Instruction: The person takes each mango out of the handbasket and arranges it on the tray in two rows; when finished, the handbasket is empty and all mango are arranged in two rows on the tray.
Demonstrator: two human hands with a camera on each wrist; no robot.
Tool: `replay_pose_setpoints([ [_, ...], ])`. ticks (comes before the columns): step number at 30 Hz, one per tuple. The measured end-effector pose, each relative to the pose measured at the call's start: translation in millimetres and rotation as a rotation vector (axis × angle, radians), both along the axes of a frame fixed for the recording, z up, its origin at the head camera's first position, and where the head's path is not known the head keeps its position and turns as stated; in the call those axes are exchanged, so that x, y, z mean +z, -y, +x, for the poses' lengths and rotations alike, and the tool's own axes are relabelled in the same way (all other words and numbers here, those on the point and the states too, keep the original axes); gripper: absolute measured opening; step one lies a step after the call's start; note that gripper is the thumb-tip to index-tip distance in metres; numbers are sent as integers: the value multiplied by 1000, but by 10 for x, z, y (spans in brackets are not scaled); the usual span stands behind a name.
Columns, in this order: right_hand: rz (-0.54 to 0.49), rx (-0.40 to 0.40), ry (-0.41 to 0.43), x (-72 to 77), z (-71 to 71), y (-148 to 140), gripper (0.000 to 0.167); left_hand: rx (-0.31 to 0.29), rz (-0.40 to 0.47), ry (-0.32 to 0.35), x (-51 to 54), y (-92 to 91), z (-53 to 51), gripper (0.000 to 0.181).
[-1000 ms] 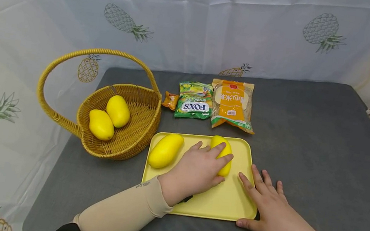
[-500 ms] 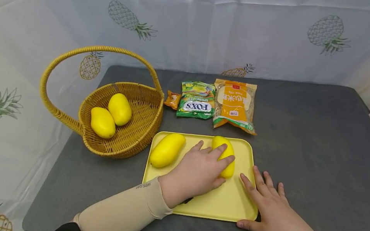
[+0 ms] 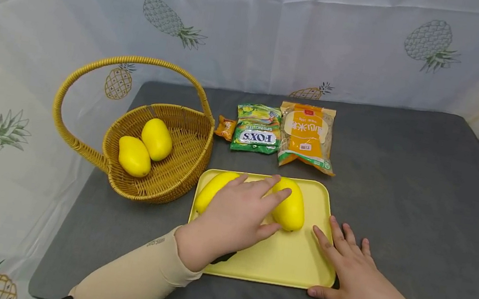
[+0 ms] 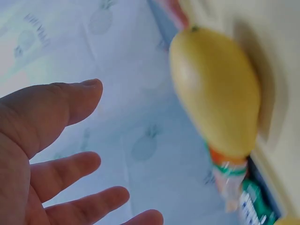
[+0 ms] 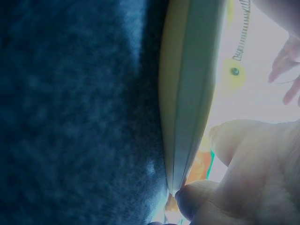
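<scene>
Shifted leftward from one mango: our left hand, fingers apart, holding nothing. Right hand: spread, at the edge of the tray. Mangoes: four, two on tray, two in basket; we judge them firm, smooth, best held round the middle. Packets: three. Tray, basket: one each.

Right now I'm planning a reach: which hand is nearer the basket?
The left hand, over the tray, right of the basket; the right hand is farther, at the tray's right edge.
</scene>
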State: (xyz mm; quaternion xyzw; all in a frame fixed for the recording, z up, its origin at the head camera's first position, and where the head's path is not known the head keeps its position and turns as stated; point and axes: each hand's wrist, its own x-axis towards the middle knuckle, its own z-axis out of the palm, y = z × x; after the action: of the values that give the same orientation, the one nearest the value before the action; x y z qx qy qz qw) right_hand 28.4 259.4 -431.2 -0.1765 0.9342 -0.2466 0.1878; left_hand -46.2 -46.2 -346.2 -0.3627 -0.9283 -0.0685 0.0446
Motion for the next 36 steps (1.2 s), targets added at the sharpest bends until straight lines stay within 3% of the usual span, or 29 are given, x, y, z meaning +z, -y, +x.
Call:
replay_pose_setpoints([
  [6,-1,-2,-3,7,6,-2,119,104,133,-135,384,418,-117,68],
  [9,-6,-5,1,5,12,-3,119,189,189,-151,581,649,-202,71],
  [14,-12,-8,4,-4,18,-7,119,392,185,-39,825,1002,-347,75],
  [18,-13,-7,-2,-8,20,-7,119,521,143,53,923,1279,-504,77],
  [22,-15,-9,-7,-14,24,-5,118,607,123,112,914,1536,-713,80],
  [26,-14,-13,-13,-17,29,-6,118,666,90,196,788,1715,-915,82],
  [31,-13,-10,-9,-14,20,1,119,676,-5,298,569,1862,-1100,87],
  [36,-18,-9,8,-2,10,2,119,673,-110,397,413,1938,-1190,92],
])
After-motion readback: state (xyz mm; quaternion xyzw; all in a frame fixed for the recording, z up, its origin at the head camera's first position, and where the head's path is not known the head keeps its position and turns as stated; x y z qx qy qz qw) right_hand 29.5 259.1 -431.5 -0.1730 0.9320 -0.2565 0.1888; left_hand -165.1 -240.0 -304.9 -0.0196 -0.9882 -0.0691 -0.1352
